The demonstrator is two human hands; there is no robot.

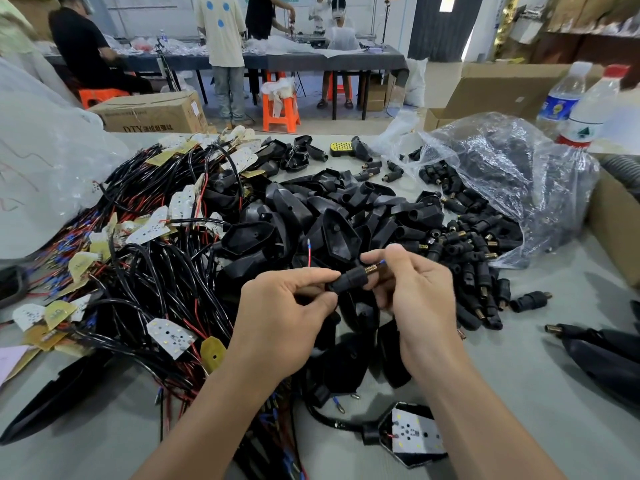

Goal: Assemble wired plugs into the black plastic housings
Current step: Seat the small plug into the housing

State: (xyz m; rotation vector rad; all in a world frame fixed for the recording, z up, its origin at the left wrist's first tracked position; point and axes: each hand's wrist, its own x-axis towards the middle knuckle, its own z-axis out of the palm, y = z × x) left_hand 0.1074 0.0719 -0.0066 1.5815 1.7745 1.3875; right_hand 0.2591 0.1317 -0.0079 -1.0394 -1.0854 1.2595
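The grey table [540,403] shows bare surface only at the lower left and along the lower right of the frame. Its far edge runs across the upper third. A cardboard box [616,230] closes off the right edge. The middle is crowded: a tangle of wired boards [156,265] fills the left, a heap of black housings [332,209] sits at centre, and a clear plastic bag [502,174] spills a pile of plugs [474,244] at the upper right.

Both hands meet just below centre, above the near edge of the housing heap. The left hand [287,317] has its fingers curled, thumb and forefinger pinching the black body of one plug [349,278]. The right hand [415,292] is curled too, its fingertips closed round the plug's brass threaded end [370,270]. A thin red wire [309,258] stands up behind the left fingers. Whether it joins the plug cannot be told.

Counted: two hands and one plug held between them. One housing with a white board [412,434] fitted inside lies at the bottom, right of centre. One loose plug [530,301] lies alone on the right, and two water bottles [562,98] stand at the upper right. The housings, the piled plugs and the wired boards are too many and too overlapped to count.
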